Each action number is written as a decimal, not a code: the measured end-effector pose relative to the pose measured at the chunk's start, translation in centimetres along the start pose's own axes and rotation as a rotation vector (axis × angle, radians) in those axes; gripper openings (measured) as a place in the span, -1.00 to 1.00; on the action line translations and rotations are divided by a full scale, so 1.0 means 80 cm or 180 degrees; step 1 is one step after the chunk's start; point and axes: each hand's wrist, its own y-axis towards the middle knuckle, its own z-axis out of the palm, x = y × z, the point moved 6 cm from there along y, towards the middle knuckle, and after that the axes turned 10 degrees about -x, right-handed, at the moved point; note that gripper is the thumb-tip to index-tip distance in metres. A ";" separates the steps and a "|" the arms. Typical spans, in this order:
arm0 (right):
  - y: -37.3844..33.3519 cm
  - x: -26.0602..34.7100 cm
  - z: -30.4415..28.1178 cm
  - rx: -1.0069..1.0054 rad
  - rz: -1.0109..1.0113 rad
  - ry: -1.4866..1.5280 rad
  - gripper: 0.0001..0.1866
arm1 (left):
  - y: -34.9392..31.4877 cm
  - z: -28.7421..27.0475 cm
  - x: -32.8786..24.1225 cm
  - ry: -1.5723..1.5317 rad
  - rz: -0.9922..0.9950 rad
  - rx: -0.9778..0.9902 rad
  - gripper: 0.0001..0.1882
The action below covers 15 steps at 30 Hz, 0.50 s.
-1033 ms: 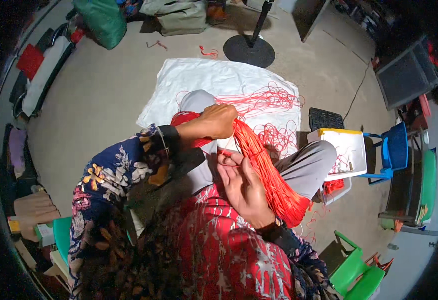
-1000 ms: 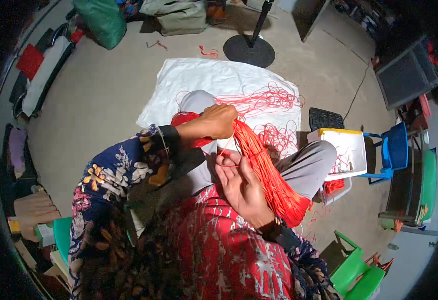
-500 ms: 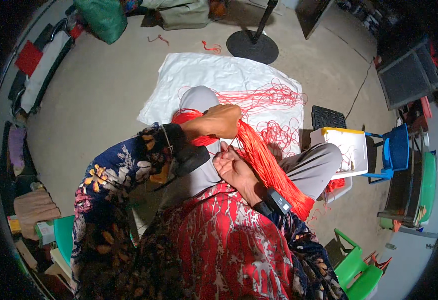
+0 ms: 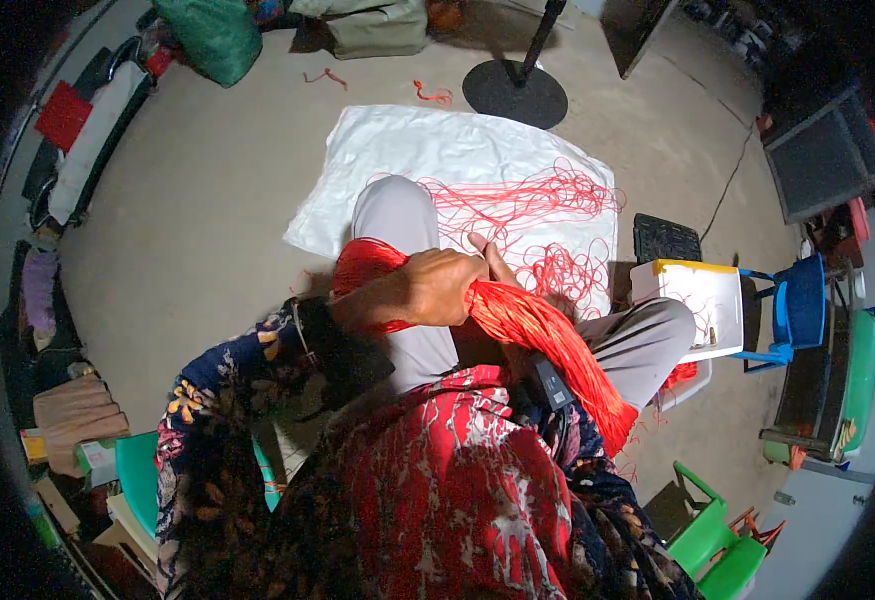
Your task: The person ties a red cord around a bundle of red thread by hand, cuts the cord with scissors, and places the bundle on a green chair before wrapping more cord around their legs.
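A thick skein of red cord (image 4: 558, 340) lies across my lap, from my left knee to the right side of my body. My left hand (image 4: 443, 287) is closed around its middle, the knuckles turned up. The skein's left end bulges out beyond that hand, beside my grey-trousered knee. My right hand (image 4: 498, 262) is behind and under the skein, mostly hidden. Its visible fingers stretch out past my left hand and stand apart. A dark device is strapped at my right wrist.
Loose tangled red cord (image 4: 558, 195) spreads over a white sheet (image 4: 368, 140) on the floor ahead. A white box with a yellow rim (image 4: 723, 300) stands at my right, next to a blue chair (image 4: 798, 305). A black round stand base (image 4: 515, 95) is beyond the sheet.
My right hand has moved from palm-up below the skein to behind it, away from me. My left hand has come slightly nearer and turned, still gripping the skein.
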 end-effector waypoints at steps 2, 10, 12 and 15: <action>-0.003 0.011 0.001 -0.0079 -0.0226 -0.0571 -0.49 | -0.008 -0.002 -0.002 -0.0253 0.0015 -0.0038 -0.66; -0.032 0.024 0.037 0.0185 -0.0391 0.0604 -0.60 | -0.030 0.005 0.007 -0.0392 -0.0247 0.0435 -0.41; -0.031 0.026 0.031 0.0426 -0.0502 0.0351 -0.61 | -0.031 0.003 0.003 -0.0440 0.0026 0.0505 -0.38; -0.037 0.024 0.043 0.0527 -0.0417 0.0484 -0.62 | -0.041 0.002 0.009 -0.0258 0.0498 -0.0053 -0.33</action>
